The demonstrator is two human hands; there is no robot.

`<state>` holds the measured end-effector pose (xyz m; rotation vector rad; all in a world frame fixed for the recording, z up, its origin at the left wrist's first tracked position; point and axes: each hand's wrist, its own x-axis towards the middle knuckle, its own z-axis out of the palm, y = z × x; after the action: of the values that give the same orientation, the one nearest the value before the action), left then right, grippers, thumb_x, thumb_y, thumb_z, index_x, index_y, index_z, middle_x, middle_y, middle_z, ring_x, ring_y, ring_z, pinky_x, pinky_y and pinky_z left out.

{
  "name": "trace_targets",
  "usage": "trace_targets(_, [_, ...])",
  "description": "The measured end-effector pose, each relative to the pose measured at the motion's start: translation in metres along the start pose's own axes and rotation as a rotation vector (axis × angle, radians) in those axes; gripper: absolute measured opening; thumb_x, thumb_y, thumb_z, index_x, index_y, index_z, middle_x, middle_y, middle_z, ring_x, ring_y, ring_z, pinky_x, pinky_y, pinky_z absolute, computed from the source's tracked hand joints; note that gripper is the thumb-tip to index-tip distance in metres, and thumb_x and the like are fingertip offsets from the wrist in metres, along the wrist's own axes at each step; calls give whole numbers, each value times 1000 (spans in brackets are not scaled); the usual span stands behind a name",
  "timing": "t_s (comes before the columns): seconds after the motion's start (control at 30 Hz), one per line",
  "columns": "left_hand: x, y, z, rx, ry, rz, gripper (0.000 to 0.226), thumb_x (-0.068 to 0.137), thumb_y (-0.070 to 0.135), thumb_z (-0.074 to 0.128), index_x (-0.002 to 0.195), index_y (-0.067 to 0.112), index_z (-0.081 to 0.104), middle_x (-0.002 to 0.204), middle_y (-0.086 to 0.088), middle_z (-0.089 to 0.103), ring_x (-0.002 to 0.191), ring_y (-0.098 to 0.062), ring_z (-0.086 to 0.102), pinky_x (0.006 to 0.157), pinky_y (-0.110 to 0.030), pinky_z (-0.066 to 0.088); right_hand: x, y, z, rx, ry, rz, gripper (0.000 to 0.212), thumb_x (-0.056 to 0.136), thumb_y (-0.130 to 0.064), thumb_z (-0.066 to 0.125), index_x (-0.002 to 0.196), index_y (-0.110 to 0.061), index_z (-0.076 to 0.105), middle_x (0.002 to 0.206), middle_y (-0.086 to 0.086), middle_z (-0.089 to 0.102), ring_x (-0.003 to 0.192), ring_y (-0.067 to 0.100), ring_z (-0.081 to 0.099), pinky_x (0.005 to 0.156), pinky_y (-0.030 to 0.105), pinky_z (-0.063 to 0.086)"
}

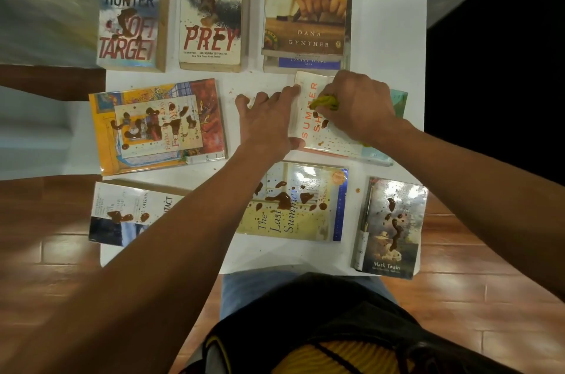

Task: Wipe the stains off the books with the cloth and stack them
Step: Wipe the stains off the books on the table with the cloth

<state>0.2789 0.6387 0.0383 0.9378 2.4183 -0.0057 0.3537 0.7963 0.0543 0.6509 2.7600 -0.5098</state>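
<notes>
We are mid-wipe: our right hand [356,104] clenches the green cloth [325,102] on the stained "Summer" book [315,126], centre-right; our left hand [269,116], fingers flat, steadies it. Next, stack it.

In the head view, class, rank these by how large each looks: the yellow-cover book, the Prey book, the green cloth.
1. Yellow-cover book, largest.
2. Prey book, though it lies farther away, so its true size is unsure.
3. Green cloth, smallest, mostly hidden in the right hand.
</notes>
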Motion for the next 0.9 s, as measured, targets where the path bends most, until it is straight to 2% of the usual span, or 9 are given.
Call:
trace_targets(0.1, [1,0,-1,0,-15,-5,101,75,57,80,153,32,21,143,5,52,135,-24,41,111,-51,17,5,3,2,36,70,85,30,92,-45,66,112,-23,69,111,-1,68,98,21,64,75,30,40])
trace_targets(0.23, [0,0,-2,6,-8,6,98,75,56,80,152,33,23,141,5,53,134,-24,43,111,-51,19,4,-3,4,-42,28,-12,33,92,-47,65,115,-24,70,111,0,65,96,21,64,74,32,42])
trace_targets(0.33, [0,0,-1,-9,-15,-2,100,75,55,80,153,32,22,143,4,53,135,-24,42,111,-51,18,9,1,4,-21,75,52,33,92,-48,65,115,-25,69,112,-2,67,96,20,65,75,32,43])
trace_targets(0.47, [-1,-1,-2,-49,-11,-4,100,74,54,82,152,33,22,141,4,55,134,-24,43,111,-51,17,5,-3,4,-79,-4,-70,32,92,-47,64,115,-26,71,112,0,65,95,22,63,73,35,46])
trace_targets(0.57, [-2,-1,-3,-65,-26,-7,102,75,53,81,153,32,19,140,3,56,134,-25,43,113,-52,16,10,1,3,-54,70,-15,32,92,-47,66,114,-25,69,113,0,66,96,21,64,78,36,47])
trace_targets(0.7, [-4,-1,-3,-76,-18,-11,104,75,51,82,154,30,18,140,1,55,134,-26,43,114,-52,15,6,-2,3,-97,-33,-137,33,92,-47,65,117,-27,71,112,0,64,95,22,63,74,34,46])
trace_targets(0.83, [-4,-1,-3,-85,-33,-19,103,76,52,81,154,28,18,141,0,55,135,-26,42,113,-52,15,10,8,1,-69,56,-61,35,91,-46,67,118,-24,68,115,0,65,98,22,64,76,34,45])
trace_targets(0.9, [-4,-2,-3,-79,-29,-15,103,76,54,80,154,28,18,141,0,55,135,-26,42,113,-52,15,5,6,1,-86,-40,-150,36,91,-47,66,120,-27,70,116,-1,64,98,22,64,76,34,47])
